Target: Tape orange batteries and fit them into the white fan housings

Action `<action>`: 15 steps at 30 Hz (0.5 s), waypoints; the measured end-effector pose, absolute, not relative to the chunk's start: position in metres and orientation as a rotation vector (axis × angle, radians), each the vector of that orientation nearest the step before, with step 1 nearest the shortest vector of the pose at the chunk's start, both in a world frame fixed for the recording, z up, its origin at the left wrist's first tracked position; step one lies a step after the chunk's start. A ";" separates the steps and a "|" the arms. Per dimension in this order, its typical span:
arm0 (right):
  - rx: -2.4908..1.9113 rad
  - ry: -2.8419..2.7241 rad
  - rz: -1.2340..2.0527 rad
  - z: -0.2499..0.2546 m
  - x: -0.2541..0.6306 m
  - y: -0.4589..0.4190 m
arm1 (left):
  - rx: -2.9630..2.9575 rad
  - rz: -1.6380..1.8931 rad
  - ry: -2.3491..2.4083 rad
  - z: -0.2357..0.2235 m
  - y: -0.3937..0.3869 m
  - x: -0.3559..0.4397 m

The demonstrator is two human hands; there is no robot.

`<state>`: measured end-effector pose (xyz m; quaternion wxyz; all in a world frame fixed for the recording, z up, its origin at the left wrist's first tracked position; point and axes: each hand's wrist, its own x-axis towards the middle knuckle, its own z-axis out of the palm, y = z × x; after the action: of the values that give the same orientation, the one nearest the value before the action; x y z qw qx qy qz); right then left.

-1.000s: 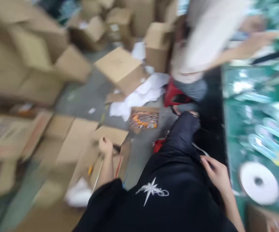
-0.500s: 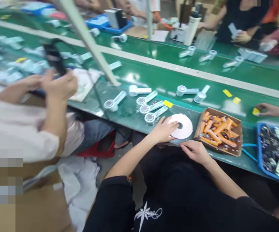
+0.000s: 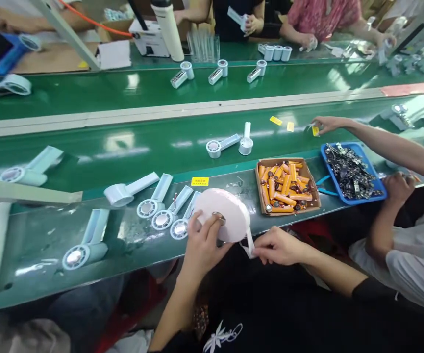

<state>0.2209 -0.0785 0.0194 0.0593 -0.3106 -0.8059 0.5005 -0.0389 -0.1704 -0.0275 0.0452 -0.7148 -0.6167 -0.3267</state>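
Note:
A wide white roll of tape (image 3: 230, 211) stands tilted above the near edge of the bench, gripped by my left hand (image 3: 206, 240) with fingers at its centre hole. From the roll's lower right a short white strip hangs down, and my right hand (image 3: 280, 246) pinches its end. Just left of the roll lie several pale blue handheld fan bodies (image 3: 162, 219) with open handles, one partly hidden behind the roll. A yellow label (image 3: 200, 182) rests behind the roll.
Right of my hands sit a cardboard box (image 3: 316, 202) of orange battery cells and a blue tray (image 3: 379, 196) of small dark parts. A co-worker's hand (image 3: 325, 125) holds a yellow label over the green belt (image 3: 153, 147). A metal post (image 3: 28, 190) juts in at left.
My left hand has lifted the roll off the bench and tilted it. My right hand now pulls a strip out from it. The view has swung to the right.

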 end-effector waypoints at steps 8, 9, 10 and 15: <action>-0.903 -2.616 0.832 0.031 0.286 -0.022 | -1.935 -1.163 -1.961 -0.036 -0.143 -0.017; -0.848 -2.686 0.657 0.037 0.293 0.002 | -1.954 -1.156 -1.942 -0.034 -0.142 -0.009; -0.790 -2.764 0.450 0.043 0.296 0.027 | -1.974 -1.143 -1.923 -0.032 -0.140 -0.002; -0.498 -3.018 0.061 0.040 0.290 0.100 | -2.093 -1.000 -1.877 -0.024 -0.136 0.021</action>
<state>0.2901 0.1001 0.0399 0.0410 -0.1625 -0.9857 0.0199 0.0209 -0.1361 -0.0238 0.0790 -0.6993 -0.6270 -0.3340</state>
